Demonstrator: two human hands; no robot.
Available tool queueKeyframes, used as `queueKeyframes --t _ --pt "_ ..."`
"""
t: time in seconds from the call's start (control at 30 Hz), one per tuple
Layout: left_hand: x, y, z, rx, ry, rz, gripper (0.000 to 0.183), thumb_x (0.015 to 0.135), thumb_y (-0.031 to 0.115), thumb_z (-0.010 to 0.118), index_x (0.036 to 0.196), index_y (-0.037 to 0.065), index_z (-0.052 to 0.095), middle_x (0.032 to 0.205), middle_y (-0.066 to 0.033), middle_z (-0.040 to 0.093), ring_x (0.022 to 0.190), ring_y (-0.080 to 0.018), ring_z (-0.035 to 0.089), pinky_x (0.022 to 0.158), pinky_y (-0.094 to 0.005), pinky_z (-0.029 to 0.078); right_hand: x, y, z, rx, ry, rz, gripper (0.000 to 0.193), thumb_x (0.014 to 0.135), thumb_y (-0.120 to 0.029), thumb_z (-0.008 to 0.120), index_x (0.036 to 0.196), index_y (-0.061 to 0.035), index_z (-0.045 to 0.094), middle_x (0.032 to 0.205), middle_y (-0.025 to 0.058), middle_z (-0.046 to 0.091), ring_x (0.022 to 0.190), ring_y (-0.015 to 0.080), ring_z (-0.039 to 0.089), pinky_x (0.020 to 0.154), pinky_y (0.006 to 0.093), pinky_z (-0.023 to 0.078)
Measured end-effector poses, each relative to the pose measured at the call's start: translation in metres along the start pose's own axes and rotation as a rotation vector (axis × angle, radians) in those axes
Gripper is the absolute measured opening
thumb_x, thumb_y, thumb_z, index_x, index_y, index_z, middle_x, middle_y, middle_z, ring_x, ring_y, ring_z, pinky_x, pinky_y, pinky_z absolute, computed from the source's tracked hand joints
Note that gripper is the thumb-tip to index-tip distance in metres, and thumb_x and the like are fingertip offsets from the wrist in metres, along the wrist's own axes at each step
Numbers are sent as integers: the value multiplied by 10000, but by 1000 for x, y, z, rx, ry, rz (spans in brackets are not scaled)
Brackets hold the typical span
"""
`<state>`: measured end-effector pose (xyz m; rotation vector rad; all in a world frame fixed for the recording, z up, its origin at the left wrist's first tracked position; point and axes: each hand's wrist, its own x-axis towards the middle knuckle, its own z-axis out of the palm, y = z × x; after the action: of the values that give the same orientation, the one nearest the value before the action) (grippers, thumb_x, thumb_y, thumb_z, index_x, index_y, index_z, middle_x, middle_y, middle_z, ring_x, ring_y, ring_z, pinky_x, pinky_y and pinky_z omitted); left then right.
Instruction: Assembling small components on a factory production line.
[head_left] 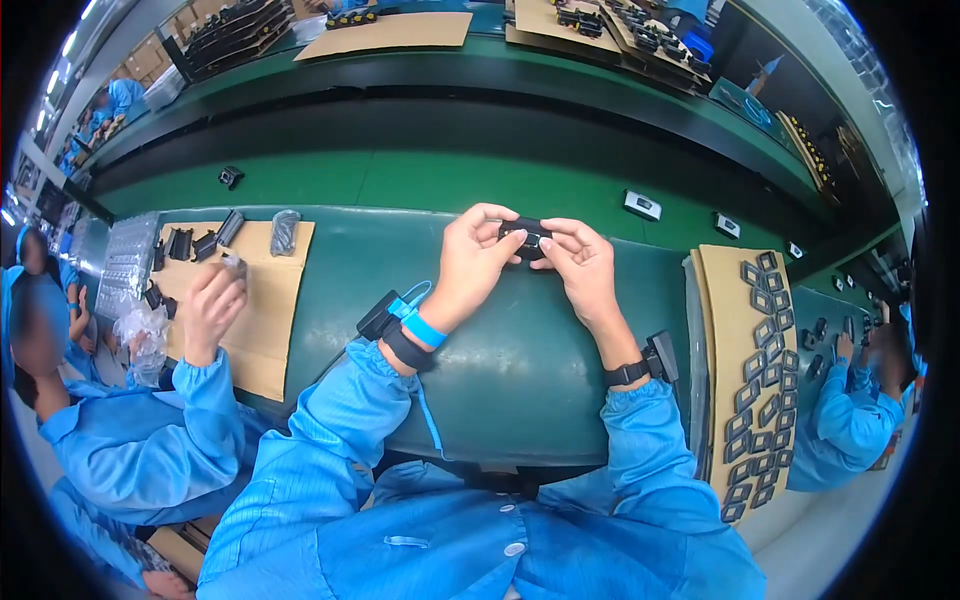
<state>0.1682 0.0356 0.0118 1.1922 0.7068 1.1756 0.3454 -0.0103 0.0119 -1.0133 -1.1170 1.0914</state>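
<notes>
Left hand [471,260] and right hand [584,270] pinch a small black part [533,241], partly hiding both its ends.

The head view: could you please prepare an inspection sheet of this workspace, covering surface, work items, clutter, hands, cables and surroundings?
Surface: dark green table, with a light sheen.
Work items: small black part, held above the table; its details are too small to tell.
Clutter: cardboard sheet with black parts at left; crumpled clear plastic beside them; many dark frame-shaped parts on cardboard at right.
Hands: left hand and right hand both grip the black part.
Cables: blue cord hanging near the left wrist.
Surroundings: co-worker's hand at left; another co-worker at far right; light-coloured units on the green strip beyond the table.
</notes>
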Motion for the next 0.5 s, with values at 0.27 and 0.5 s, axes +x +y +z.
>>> queueKeyframes --t 0.27,0.5 --pt "3 -4 8 -22 -99 37 231 958 -21 732 1172 -7 646 1061 -93 743 911 -124 722 740 -256 614 -3 1 -9 -15 22 -5 235 990 15 690 1222 40 656 1124 139 743 971 154 737 805 276 638" --pt "-3 8 -1 189 -84 37 276 903 -24 789 1142 2 652 1016 -67 721 875 -109 691 667 -227 567 -4 5 6 -70 -30 -57 208 995 -19 693 1194 37 673 1067 116 758 1012 163 742 876 286 607"
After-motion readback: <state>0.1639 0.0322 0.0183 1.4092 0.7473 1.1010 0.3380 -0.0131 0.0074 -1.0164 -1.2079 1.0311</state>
